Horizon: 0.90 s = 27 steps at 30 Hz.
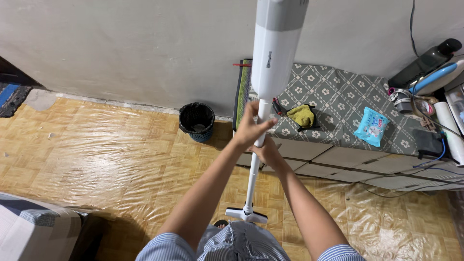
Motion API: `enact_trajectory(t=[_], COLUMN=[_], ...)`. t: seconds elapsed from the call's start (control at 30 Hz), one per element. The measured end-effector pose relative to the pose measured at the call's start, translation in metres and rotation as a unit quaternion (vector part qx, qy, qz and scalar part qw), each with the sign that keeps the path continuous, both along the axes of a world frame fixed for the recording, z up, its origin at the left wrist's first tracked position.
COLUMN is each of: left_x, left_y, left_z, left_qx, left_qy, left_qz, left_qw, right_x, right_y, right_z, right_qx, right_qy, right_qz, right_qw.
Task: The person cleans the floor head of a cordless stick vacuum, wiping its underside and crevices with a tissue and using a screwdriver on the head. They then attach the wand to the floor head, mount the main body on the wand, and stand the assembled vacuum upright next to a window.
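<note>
A white and grey stick vacuum cleaner (273,53) stands upright in front of me, its thin white tube running down to a flat floor head (246,214) on the wooden-pattern floor. My left hand (252,128) is wrapped around the tube just below the wide body. My right hand (267,151) grips the same tube right beneath the left hand, and the two hands touch. My striped sleeves and lap show at the bottom edge.
A small black bin (196,121) stands by the wall. A low bench with a patterned grey cover (338,96) carries a yellow cloth (301,116) and a blue wipes pack (371,126). Bottles, cables and clutter (430,87) crowd the right. A checked cushion (34,227) sits lower left.
</note>
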State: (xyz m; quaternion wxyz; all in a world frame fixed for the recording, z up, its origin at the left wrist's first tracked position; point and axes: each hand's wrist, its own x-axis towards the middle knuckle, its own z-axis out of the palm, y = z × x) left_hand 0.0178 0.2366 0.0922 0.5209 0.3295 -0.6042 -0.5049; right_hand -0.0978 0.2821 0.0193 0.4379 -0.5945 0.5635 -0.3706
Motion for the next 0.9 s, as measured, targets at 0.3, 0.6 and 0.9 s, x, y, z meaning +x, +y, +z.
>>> enact_trajectory(t=[0.3, 0.6, 0.9], left_x=[-0.001, 0.017, 0.024], left_y=[-0.011, 0.016, 0.025], left_z=[0.064, 0.015, -0.008], left_qx=[-0.007, 0.016, 0.015], left_qy=[-0.118, -0.101, -0.183], left_qz=[0.054, -0.045, -0.238], left_qw=[0.992, 0.994, 0.954], right_x=[-0.002, -0.059, -0.071], right_y=[0.032, 0.037, 0.027], right_z=[-0.019, 0.011, 0.134], right_qx=[0.139, 0.124, -0.115], right_qy=[0.051, 0.084, -0.187], right_qz=[-0.033, 0.068, 0.082], right_qw=[0.988, 0.986, 0.972])
